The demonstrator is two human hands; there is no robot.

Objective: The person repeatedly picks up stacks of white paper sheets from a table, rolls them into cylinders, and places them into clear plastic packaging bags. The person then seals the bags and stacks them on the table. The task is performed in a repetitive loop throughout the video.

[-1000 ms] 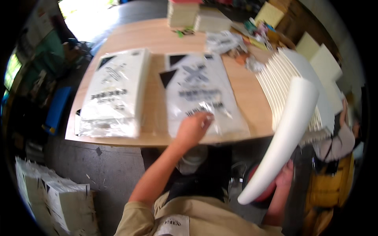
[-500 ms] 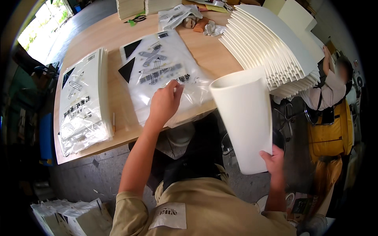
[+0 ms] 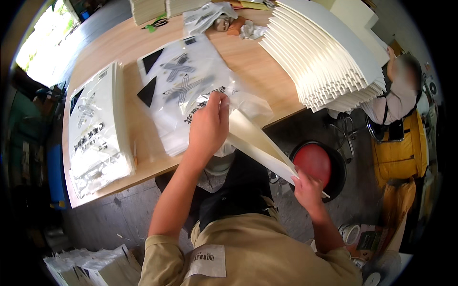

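My left hand (image 3: 209,125) pinches the near edge of a clear plastic bag (image 3: 179,90) printed with crossed pencils, at the top of a flat pile on the table. The bag's mouth is lifted and billows to the right of my fingers. In my right hand (image 3: 309,190), thumb on top, is a bent sheaf of thick white paper (image 3: 267,155), its length slanting down from the bag to my hand. The sheaf's far end is at the bag's mouth beside my left hand; how far it goes in I cannot tell.
Filled paper packs (image 3: 93,133) lie stacked at the table's left. A tall fanned stack of white paper (image 3: 324,57) stands at the right. Scissors (image 3: 158,22) and a crumpled bag (image 3: 205,16) lie at the back. A red-topped round black thing (image 3: 315,164) is below. Another person (image 3: 400,90) sits at right.
My right hand has brought the paper sheaf left and tilted it down from upright, its far end now at the bag. My left hand has shifted slightly right, lifting the bag's edge.
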